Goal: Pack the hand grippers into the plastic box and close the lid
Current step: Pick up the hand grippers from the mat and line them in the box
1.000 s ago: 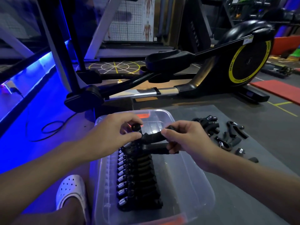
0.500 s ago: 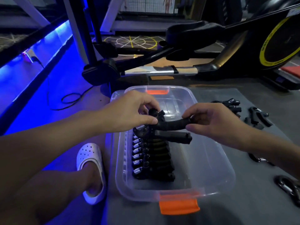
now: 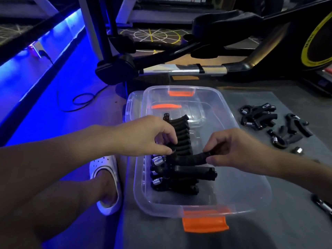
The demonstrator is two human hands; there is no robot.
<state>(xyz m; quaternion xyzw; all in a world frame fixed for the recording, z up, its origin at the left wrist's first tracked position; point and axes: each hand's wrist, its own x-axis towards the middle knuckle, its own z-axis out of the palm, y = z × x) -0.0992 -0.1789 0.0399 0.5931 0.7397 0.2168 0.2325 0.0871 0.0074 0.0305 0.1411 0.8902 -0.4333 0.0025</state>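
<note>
Black foam-handled hand grippers (image 3: 179, 141) lay in a row along the left side of the clear plastic box (image 3: 251, 191). The left hand (image 3: 143, 135) and right hand (image 3: 231, 148) each had a pinching grip on another gripper (image 3: 192, 157) just above the row. Loose grippers (image 3: 258, 115) lay on the grey mat (image 3: 269, 230) to the right. The box was unlidded, and where the lid was I could not tell.

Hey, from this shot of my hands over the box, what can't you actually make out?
Head view, row of grippers in the plastic box: count unclear, the left hand covers its middle.
Head view, held hand gripper: its spring end hides under the left hand; the right hand pinches its handle.
Head view, gripper at the right edge: cut off by the frame, blurred.
</note>
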